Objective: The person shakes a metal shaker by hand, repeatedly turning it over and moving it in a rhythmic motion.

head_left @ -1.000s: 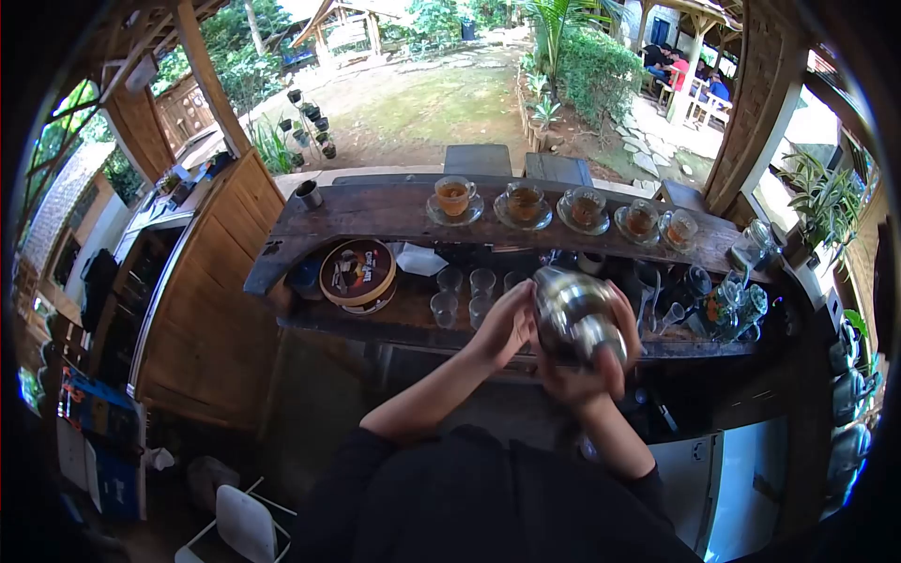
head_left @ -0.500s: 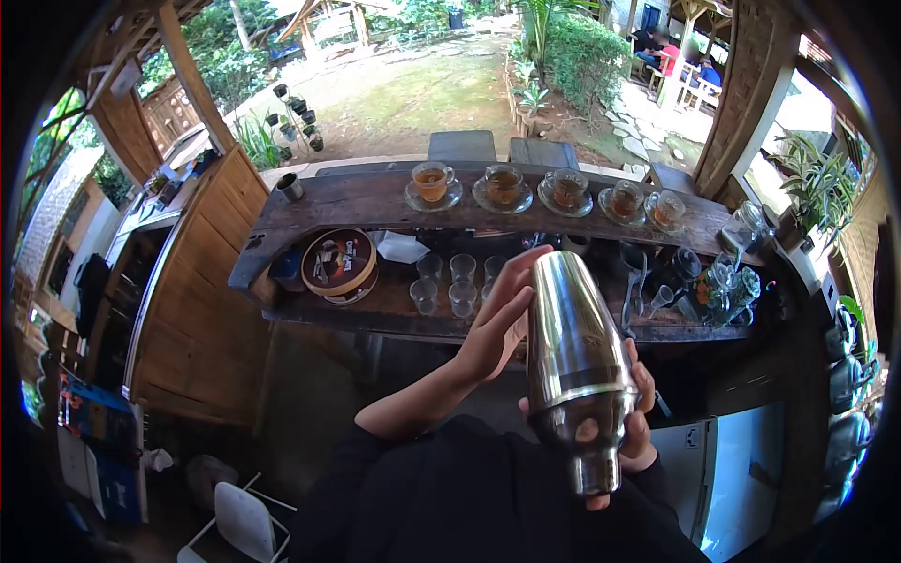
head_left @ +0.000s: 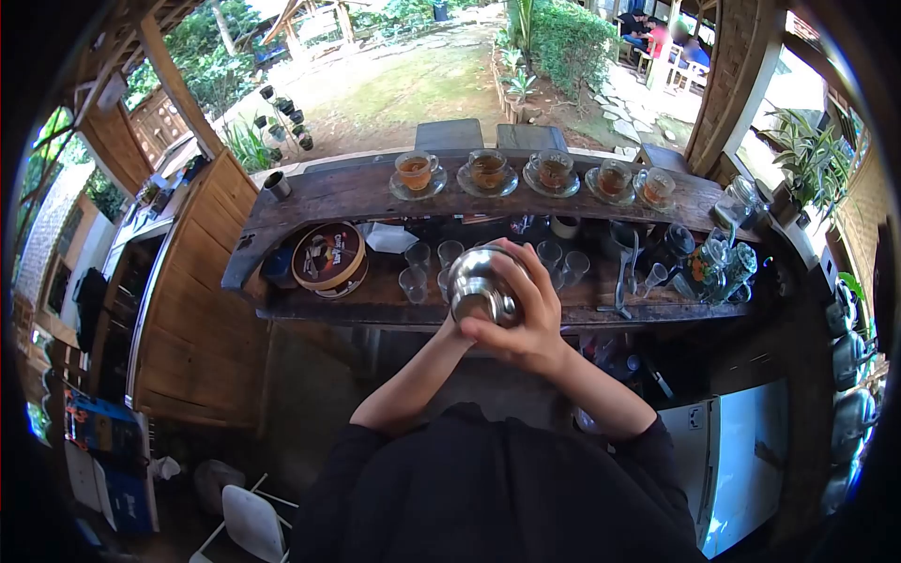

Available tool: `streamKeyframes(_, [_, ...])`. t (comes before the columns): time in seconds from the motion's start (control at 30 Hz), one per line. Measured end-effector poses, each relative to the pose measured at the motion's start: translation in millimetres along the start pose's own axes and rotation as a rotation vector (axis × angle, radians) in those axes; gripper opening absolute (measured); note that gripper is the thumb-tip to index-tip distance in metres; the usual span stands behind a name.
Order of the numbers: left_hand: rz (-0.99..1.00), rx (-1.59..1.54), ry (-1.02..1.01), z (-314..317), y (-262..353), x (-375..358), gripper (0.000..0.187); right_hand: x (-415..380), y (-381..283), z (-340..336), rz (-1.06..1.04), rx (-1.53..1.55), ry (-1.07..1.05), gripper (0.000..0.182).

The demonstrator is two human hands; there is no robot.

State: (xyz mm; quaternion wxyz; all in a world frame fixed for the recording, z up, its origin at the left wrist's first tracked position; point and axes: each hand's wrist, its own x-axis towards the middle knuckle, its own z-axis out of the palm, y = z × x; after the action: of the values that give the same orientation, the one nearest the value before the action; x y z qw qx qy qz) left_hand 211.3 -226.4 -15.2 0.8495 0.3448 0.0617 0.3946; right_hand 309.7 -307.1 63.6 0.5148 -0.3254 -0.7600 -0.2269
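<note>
A shiny metal cocktail shaker [head_left: 477,286] is held up in front of me, its narrow capped end turned toward my head. My right hand [head_left: 527,314] is wrapped round the capped end, with fingers over the top and thumb below. My left hand [head_left: 454,334] reaches up behind the shaker; only the wrist side shows, its fingers hidden by the shaker and my right hand. Just beyond the shaker, several clear small glasses [head_left: 414,283] stand on the counter's lower shelf [head_left: 375,298], partly covered by it.
Several glass cups of amber drink [head_left: 487,170] stand on saucers along the upper counter [head_left: 319,199]. A round tin [head_left: 328,257] sits left on the shelf; jars [head_left: 718,263] and a small measuring cup [head_left: 655,276] stand right. A white chair [head_left: 251,523] and a fridge [head_left: 746,469] are below.
The shaker has moved up and left and tipped, its capped end now facing me. My right hand now covers that end. My left hand has slipped from the shaker's side to behind it.
</note>
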Motion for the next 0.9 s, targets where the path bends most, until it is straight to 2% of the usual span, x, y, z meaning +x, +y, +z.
streamKeyframes(0.03, [0.009,-0.064,0.008,31,14,-13,0.062,5,2,6,0.038,0.004,-0.021,0.053])
streamKeyframes(0.1, [0.013,-0.186,0.02,74,38,-28,0.059,18,-34,-10,-0.084,0.054,0.02,0.056])
streamKeyframes(0.13, [0.096,-0.048,-0.17,69,43,-20,0.063,22,-47,-18,-0.187,0.081,0.051,0.058])
streamKeyframes(0.17, [0.202,0.158,-0.055,73,39,-31,0.072,14,-54,-20,-0.386,-0.052,0.119,0.061])
streamKeyframes(0.2, [0.334,0.131,-0.084,80,34,-38,0.07,12,-50,-15,-0.385,-0.065,0.119,0.061])
streamKeyframes(0.23, [0.468,0.102,-0.109,88,32,-40,0.069,13,-47,-8,-0.361,0.028,0.204,0.068])
streamKeyframes(0.27, [0.339,0.047,-0.139,73,40,-38,0.058,14,-45,-4,-0.337,0.127,0.288,0.075])
streamKeyframes(0.3, [0.241,0.41,0.079,61,42,-32,0.049,16,-35,-12,-0.172,0.175,0.1,0.075])
streamKeyframes(0.37, [0.254,0.338,0.059,54,34,-40,0.05,13,-3,3,0.071,0.075,-0.106,0.065])
streamKeyframes(0.43, [0.294,0.214,-0.022,50,35,-37,0.053,21,-11,1,-0.04,0.129,-0.078,0.064])
streamKeyframes(0.5, [0.328,0.085,-0.112,50,36,-32,0.058,23,-45,-20,-0.334,0.212,-0.068,0.059])
streamKeyframes(0.53, [0.523,0.221,-0.248,60,36,-34,0.068,5,-48,-2,-0.463,0.106,0.155,0.057])
streamKeyframes(0.57, [0.579,0.25,-0.274,65,39,-34,0.07,2,-50,13,-0.582,-0.002,0.379,0.055])
streamKeyframes(0.63, [0.326,0.146,-0.134,50,39,-23,0.068,9,-41,2,-0.341,0.14,0.254,0.061])
streamKeyframes(0.67, [0.077,0.152,-0.062,41,45,-19,0.072,13,-29,3,-0.199,0.135,0.153,0.059])
streamKeyframes(0.7, [0.167,0.281,-0.051,16,24,-12,0.066,4,-11,12,0.027,0.185,0.032,0.053])
streamKeyframes(0.73, [0.166,0.278,-0.046,18,22,-17,0.066,15,5,15,0.0,0.095,0.046,0.049])
streamKeyframes(0.77, [0.189,0.269,-0.025,22,22,-21,0.068,24,0,17,0.204,0.2,0.083,0.043])
streamKeyframes(0.83, [0.236,0.262,0.001,35,31,-24,0.073,29,-14,-1,-0.085,0.219,0.077,0.062])
streamKeyframes(0.87, [0.255,0.254,0.016,43,34,-28,0.076,40,-46,-18,-0.064,0.163,0.066,0.078])
streamKeyframes(0.9, [0.274,0.247,0.032,52,36,-31,0.079,37,-53,-13,-0.065,0.16,0.067,0.078])
